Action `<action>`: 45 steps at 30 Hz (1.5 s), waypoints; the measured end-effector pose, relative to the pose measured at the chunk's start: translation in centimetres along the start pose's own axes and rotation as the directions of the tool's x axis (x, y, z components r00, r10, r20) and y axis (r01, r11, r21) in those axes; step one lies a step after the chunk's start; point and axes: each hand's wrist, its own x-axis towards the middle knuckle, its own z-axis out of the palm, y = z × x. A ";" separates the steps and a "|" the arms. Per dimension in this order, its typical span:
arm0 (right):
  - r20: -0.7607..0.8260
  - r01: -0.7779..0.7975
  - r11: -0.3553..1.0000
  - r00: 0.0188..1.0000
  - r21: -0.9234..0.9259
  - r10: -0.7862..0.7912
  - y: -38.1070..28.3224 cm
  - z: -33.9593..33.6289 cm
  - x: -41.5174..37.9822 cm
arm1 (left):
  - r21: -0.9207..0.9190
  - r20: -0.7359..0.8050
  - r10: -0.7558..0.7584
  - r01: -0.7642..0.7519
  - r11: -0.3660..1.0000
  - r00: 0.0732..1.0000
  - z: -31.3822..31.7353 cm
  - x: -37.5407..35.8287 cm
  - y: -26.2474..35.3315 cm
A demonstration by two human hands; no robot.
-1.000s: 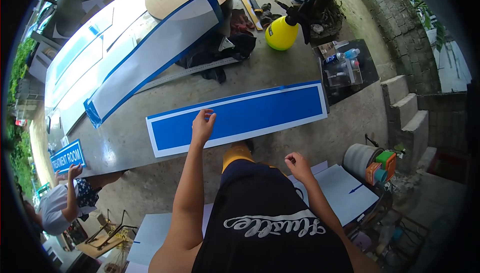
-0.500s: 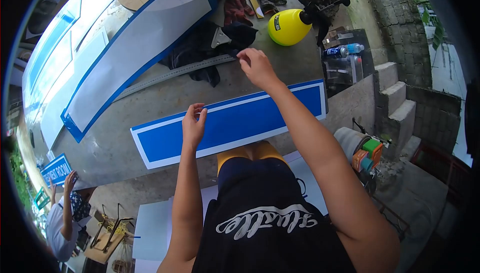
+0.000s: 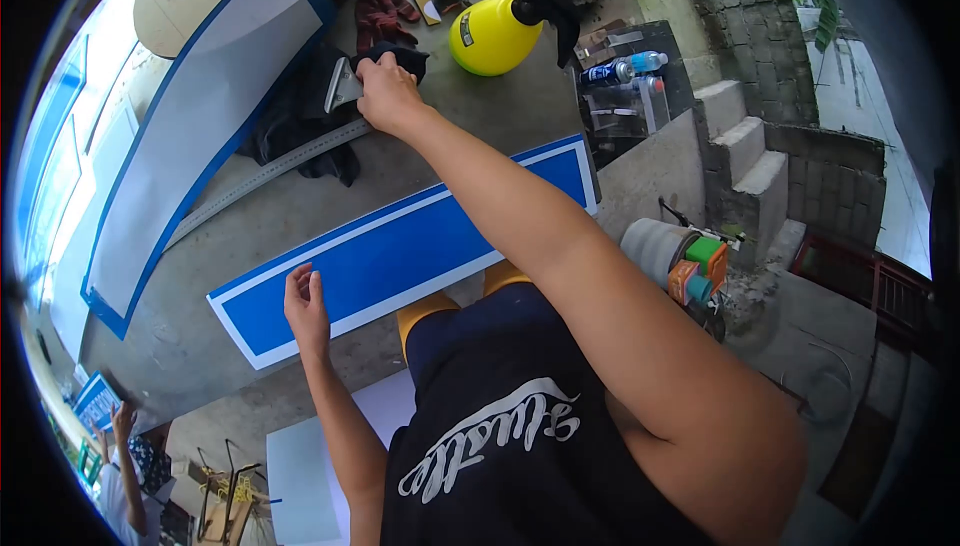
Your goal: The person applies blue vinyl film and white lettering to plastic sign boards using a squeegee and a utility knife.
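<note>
My right hand [image 3: 392, 96] reaches across the table with its fingers closed on the handle of a scraper [image 3: 342, 86], whose pale metal blade points left. Beneath it a crumpled black cloth [image 3: 275, 131] is spread, with a long metal ruler [image 3: 265, 181] lying along its near side. Over the left part of a long blue panel with a white border [image 3: 410, 251] is my left hand [image 3: 307, 301], fingers loosely bent and apart, holding nothing. The panel lies flat along the table's near edge, partly covered by my right forearm.
A large curved blue-edged panel [image 3: 215, 96] lies on the left of the table. Beyond the cloth are a dark red glove [image 3: 382, 11] and a yellow spray bottle [image 3: 492, 38]. Cans [image 3: 607, 74] stand off the right edge. At lower left, another person [image 3: 125, 476] handles a blue sign [image 3: 97, 401].
My right hand has moved left and closed on the scraper, which has turned a little. My left hand still hovers at the blue panel. The whole view has shifted.
</note>
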 end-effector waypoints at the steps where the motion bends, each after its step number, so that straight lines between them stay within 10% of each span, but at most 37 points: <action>1: -0.073 0.122 0.992 0.990 -0.027 -0.124 0.3 -0.5 -0.9 | 0.041 0.006 0.007 -0.007 0.999 1.000 0.7 -0.3 0.4; 10: -0.013 0.313 0.770 0.930 0.556 -0.368 4.6 -14.5 -12.7 | 0.514 0.147 0.393 -0.409 0.754 0.908 16.7 -6.5 8.4; 21: 0.239 -0.115 0.981 0.959 -0.156 0.151 32.4 -27.8 -23.2 | 0.539 0.436 0.354 -0.555 0.634 0.827 40.7 -8.0 12.8; 45: 0.459 0.213 0.948 0.885 -0.238 -0.083 28.2 -14.9 -16.9 | 0.606 0.358 0.374 -0.518 0.603 0.855 39.3 -6.8 10.1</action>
